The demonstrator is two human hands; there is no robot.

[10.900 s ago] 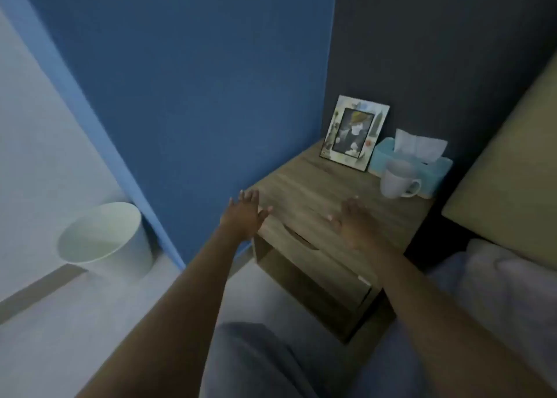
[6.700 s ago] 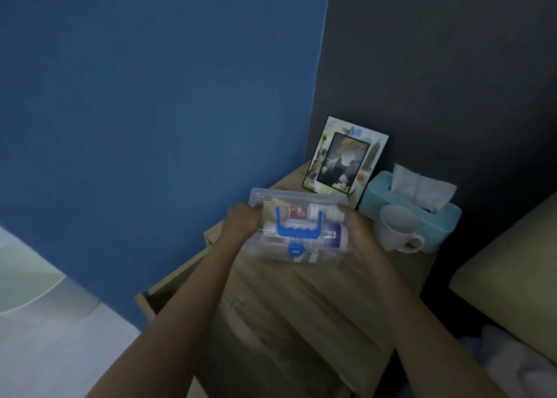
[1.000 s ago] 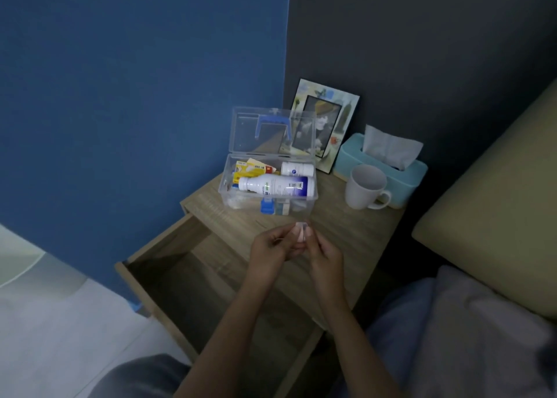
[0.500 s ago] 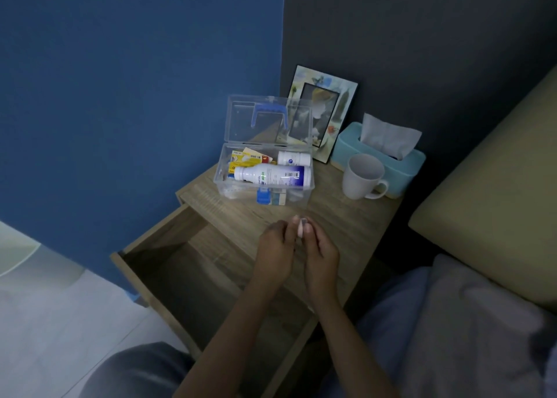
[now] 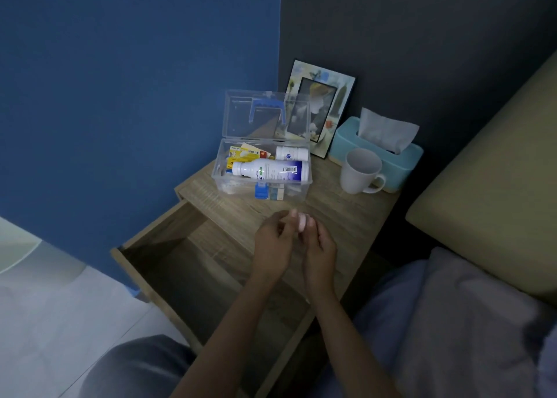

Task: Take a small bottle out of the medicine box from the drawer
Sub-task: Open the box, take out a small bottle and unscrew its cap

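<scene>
A clear plastic medicine box (image 5: 294,193) stands on the wooden bedside table (image 5: 346,216) with its lid (image 5: 238,117) raised. Inside lie a large white bottle (image 5: 271,171), a smaller white bottle (image 5: 291,153) and yellow packets (image 5: 242,154). In front of the box, over the table's front edge, my left hand (image 5: 271,247) and my right hand (image 5: 320,251) meet at the fingertips around a small white bottle (image 5: 302,224). Most of that bottle is hidden by my fingers. The drawer (image 5: 184,265) below is pulled open, and what shows of its inside is bare.
A white mug (image 5: 360,171), a teal tissue box (image 5: 388,156) and a picture frame (image 5: 324,96) stand at the back right of the table. A blue wall is to the left. A bed with a beige headboard (image 5: 497,186) lies to the right. A white bin's edge (image 5: 18,247) shows at far left.
My hands stay together in front of the box with the small bottle between the fingertips. Only the fingers have shifted slightly around it. The box and the drawer have not moved.
</scene>
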